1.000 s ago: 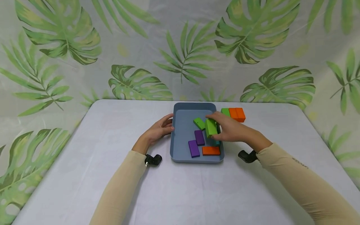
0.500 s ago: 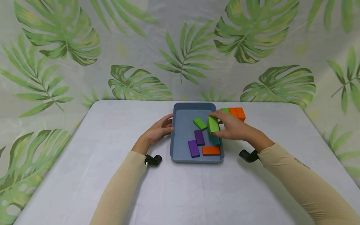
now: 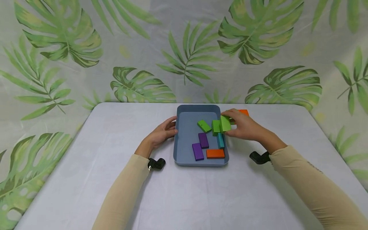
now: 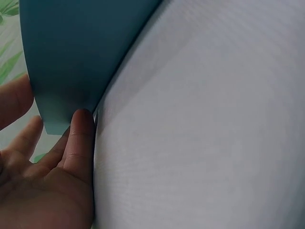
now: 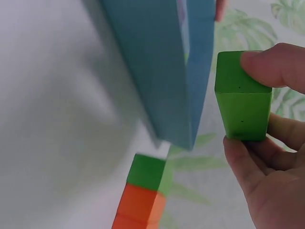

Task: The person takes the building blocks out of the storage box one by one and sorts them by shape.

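Observation:
In the head view my right hand (image 3: 244,125) pinches a green block (image 3: 225,124) between thumb and fingers, over the right rim of the blue-grey tray (image 3: 187,127). The right wrist view shows this green block (image 5: 244,112) raised, apart from the tray wall (image 5: 152,71). My left hand (image 3: 161,133) rests against the tray's left side; its fingertips (image 4: 82,119) touch the outer wall, loosely bent. Inside the tray lie another green block (image 3: 216,127), a flat green block (image 3: 204,126), two purple blocks (image 3: 203,140), a teal block (image 3: 220,140) and an orange block (image 3: 215,154).
Behind my right hand, outside the tray, an orange block (image 3: 244,112) shows partly. The right wrist view has a green block (image 5: 145,171) in line with orange blocks (image 5: 138,205) there. A white cloth (image 3: 184,198) covers the table; a leaf-print curtain hangs behind.
My right hand has taken up the green block and moved it right, from over the tray to its right rim, uncovering a green and a teal block. My left hand stays put.

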{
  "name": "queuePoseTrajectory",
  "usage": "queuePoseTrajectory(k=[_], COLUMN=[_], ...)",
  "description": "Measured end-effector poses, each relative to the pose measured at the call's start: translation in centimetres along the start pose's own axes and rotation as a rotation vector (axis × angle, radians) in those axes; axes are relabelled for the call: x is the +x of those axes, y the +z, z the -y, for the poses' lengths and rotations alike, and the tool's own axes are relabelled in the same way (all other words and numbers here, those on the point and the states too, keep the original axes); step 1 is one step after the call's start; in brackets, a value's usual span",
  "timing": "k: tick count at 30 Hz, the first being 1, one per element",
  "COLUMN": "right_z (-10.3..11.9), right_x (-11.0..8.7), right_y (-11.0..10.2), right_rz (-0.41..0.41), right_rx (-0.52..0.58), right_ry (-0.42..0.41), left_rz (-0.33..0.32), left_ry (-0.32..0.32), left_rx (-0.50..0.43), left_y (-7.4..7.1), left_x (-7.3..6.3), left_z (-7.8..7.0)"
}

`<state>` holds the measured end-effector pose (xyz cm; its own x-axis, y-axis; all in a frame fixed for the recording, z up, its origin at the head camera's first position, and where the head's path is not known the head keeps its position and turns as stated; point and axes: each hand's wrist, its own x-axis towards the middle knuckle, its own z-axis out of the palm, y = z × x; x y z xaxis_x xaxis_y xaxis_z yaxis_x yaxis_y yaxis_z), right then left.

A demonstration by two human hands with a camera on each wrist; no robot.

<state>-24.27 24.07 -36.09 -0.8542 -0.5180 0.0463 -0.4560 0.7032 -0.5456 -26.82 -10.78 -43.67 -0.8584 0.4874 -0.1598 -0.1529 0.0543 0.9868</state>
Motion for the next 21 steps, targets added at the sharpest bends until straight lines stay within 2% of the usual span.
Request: queuePoseTrajectory(k=[4, 12, 21], right_z=[-1.1, -3.4, -5.5], right_x=[-0.3, -0.9, -2.1], right_y=[-0.5, -1.8, -4.2], right_rz=[-0.032, -0.052, -0.051], right_rx=[-0.052, -0.113, -0.057], right_ry=[0.019, 0.136, 0.184], left_rz=[-0.004, -0.002, 0.001], left_ry=[-0.001, 0.002, 0.008], left_rx=[-0.004, 0.005, 0.008], left_y=[0.0, 0.0, 0.0], left_x=[-0.1, 0.0, 0.0], left_z=[-0.1, -0.1, 0.0])
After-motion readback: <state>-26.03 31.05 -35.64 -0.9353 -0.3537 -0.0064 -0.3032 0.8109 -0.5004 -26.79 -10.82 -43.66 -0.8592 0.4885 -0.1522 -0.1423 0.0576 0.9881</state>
